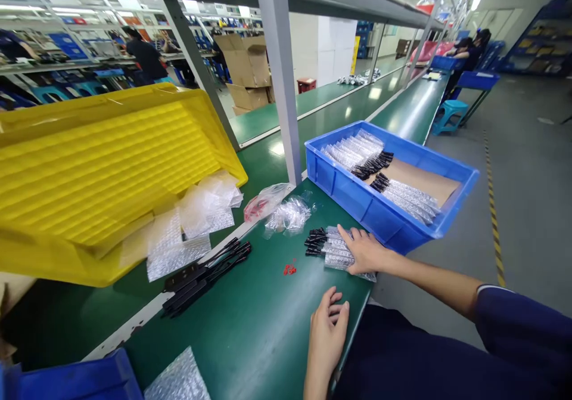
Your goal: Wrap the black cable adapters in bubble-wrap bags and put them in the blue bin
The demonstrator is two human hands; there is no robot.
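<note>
- Right hand (pixel 367 252) spread over bubble-wrapped pieces (pixel 335 248) at the table's (pixel 250 340) near edge; a sideways shove could spill them.
- Left hand (pixel 325 328) looks empty, loosely curled, beside that edge.
- Blue bin (pixel 351 200) overhangs; an elbow knock might tip it.

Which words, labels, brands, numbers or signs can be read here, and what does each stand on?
None can be read.
White panel in the background: too small to tell whether it bears text.
Cardboard boxes: no legible marking.
Yellow tray, and wrapped packs under the right hand: no legible lettering.
</note>
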